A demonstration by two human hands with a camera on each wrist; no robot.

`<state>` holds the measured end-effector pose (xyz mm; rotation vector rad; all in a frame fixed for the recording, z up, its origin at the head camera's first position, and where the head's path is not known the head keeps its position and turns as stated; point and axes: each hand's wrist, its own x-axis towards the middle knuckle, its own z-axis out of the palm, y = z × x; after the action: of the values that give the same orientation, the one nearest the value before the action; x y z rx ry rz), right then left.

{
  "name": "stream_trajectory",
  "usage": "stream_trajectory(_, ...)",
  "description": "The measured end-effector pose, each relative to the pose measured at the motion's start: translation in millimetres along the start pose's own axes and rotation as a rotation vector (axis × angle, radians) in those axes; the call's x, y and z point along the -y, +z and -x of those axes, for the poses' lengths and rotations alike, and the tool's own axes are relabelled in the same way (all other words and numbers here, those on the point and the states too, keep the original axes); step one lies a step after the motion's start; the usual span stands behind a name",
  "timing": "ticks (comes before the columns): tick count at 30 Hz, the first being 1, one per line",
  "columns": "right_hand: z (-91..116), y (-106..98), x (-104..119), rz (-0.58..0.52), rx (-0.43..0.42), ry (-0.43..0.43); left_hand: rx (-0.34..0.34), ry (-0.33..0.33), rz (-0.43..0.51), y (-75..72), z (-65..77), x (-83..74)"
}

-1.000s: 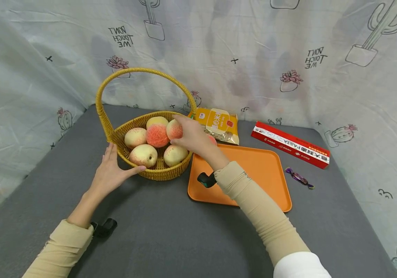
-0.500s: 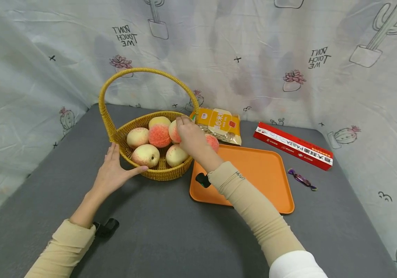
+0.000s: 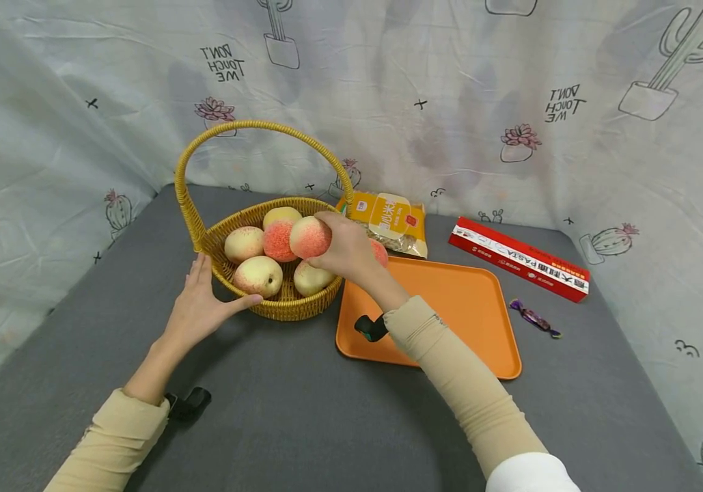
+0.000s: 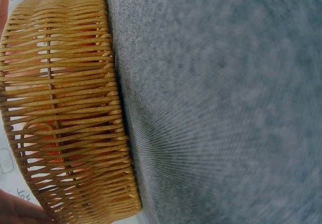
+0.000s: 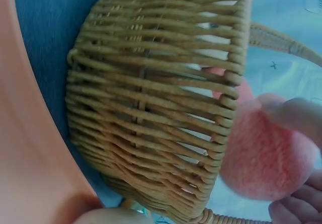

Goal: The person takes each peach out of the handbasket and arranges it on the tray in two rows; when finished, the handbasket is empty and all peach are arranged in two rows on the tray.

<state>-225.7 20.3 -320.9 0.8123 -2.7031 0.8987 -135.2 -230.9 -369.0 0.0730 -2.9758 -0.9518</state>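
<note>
In the head view my right hand (image 3: pixel 351 247) grips a pink-and-cream peach (image 3: pixel 310 237) over the right side of a yellow wicker basket (image 3: pixel 290 311). Its thumb and fingers lie on opposite sides of the peach, which shows beside the basket's rim in the right wrist view. My left hand (image 3: pixel 197 301) rests at the basket's front left, thumb and fingers spread along the rim. Several peaches sit inside, among them a cream one (image 3: pixel 257 276) at the front and a two-tone one (image 3: pixel 281 234) behind. Another peach (image 3: pixel 380 253) is partly hidden behind my right wrist.
An orange tray (image 3: pixel 449 314) lies right of the basket, under my right forearm. Behind it are a yellow food packet (image 3: pixel 393 222) and a red pasta box (image 3: pixel 518 258). A purple-wrapped candy (image 3: pixel 534 318) lies to the tray's right. A patterned curtain hangs behind the table.
My right hand has dipped toward the right of the basket and come up again, and the peach it holds now shows more fully. The left hand stays at the rim.
</note>
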Motion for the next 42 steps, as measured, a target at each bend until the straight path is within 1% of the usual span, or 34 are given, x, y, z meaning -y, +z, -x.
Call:
stream_trajectory(3,7.3,-1.2,-4.8,-0.164,-0.067,0.001,-0.001,0.002,-0.001,0.2,0.2,0.1)
stream_trajectory(6,13.9,-3.6,-8.6,-0.317,-0.114,0.000,-0.001,0.001,-0.002,0.2,0.1,0.2)
stream_trajectory(11,22.2,-8.7,-12.5,-0.575,-0.127,0.027,-0.003,0.003,-0.003,0.3,-0.6,0.2)
stream_trajectory(14,27.7,-13.3,-15.0,-0.686,-0.132,0.052,-0.002,0.005,-0.004,0.6,-1.1,0.1)
stream_trajectory(17,33.8,-18.7,-18.8,-0.752,-0.141,0.064,0.003,0.004,-0.005,0.8,-1.3,0.1)
stream_trajectory(21,41.8,-26.5,-23.8,-0.804,-0.168,0.057,0.006,0.003,-0.006,0.9,-1.1,0.3)
stream_trajectory(25,47.3,-32.2,-29.3,-0.825,-0.198,0.056,0.004,0.007,-0.002,0.6,-0.6,0.2)
stream_trajectory(33,57.7,-38.7,-43.4,-0.763,-0.251,0.091,-0.008,0.011,0.005,0.1,-0.3,0.6)
stream_trajectory(42,71.7,-42.6,-66.7,-0.728,-0.300,0.168,-0.026,0.021,0.012,1.9,-0.6,2.4)
